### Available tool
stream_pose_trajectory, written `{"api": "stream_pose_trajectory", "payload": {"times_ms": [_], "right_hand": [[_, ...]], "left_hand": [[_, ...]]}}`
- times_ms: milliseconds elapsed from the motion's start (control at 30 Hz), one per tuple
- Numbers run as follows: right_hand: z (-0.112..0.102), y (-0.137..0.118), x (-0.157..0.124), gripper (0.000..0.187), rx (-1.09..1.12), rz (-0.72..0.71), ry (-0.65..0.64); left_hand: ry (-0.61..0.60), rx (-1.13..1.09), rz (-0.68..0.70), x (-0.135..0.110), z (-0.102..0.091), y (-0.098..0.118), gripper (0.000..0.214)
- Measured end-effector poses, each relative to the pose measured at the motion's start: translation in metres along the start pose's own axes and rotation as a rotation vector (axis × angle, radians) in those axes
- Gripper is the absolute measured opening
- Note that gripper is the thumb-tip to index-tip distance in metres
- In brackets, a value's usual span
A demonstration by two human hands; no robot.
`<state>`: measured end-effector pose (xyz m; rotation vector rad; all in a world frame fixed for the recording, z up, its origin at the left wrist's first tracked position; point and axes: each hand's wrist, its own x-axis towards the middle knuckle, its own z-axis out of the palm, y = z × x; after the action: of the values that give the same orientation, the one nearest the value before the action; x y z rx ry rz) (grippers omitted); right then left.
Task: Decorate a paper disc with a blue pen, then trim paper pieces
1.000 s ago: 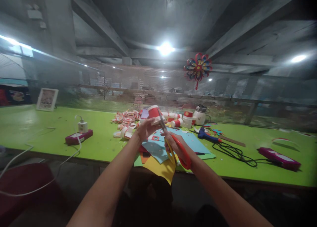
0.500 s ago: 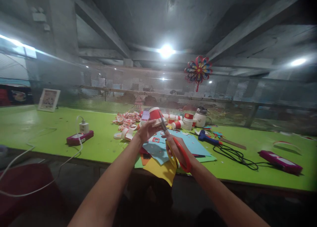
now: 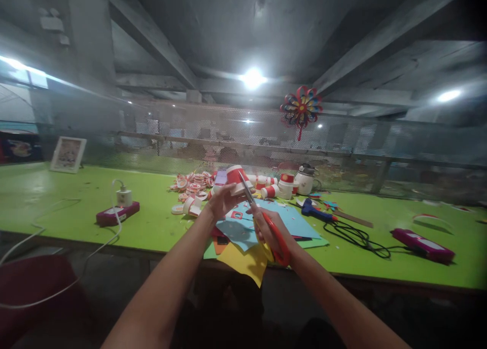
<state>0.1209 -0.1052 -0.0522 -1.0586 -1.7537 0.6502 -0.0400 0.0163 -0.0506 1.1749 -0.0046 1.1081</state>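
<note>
My left hand (image 3: 223, 201) grips a red and white paper cup (image 3: 235, 175), tilted with its base up, over the table's middle. In my right hand (image 3: 267, 224) is a pair of scissors (image 3: 282, 252) with red and yellow handles. Their metal blades point up and to the left and lie against the side of the cup. How far the blades cut into the cup, I cannot tell. Beneath both hands lie sheets of light blue paper (image 3: 297, 221) and yellow paper (image 3: 247, 264), the yellow one hanging over the table edge.
Cut paper rounds (image 3: 192, 182) are heaped at the back left, several paper cups (image 3: 270, 190) behind my hands. A blue glue gun (image 3: 315, 211) with black cord lies rightward. Purple power strips (image 3: 422, 244) rest on the green table (image 3: 152, 232). A jug (image 3: 305, 179) stands behind.
The view has shifted slightly, so the table things appear a little further left. The scissors' handles have come closer together while the blades stay at the cup.
</note>
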Motion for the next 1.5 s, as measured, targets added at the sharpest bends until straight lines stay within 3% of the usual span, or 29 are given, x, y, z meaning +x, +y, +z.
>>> {"api": "stream_pose_trajectory", "payload": {"times_ms": [767, 1500], "right_hand": [[0.001, 0.000, -0.003, 0.057, -0.104, -0.047, 0.035], [-0.013, 0.003, -0.004, 0.048, -0.281, -0.159, 0.060]], "left_hand": [[0.036, -0.004, 0.008, -0.002, 0.003, 0.003, 0.038], [0.058, 0.042, -0.012, -0.002, 0.007, 0.005, 0.034]]}}
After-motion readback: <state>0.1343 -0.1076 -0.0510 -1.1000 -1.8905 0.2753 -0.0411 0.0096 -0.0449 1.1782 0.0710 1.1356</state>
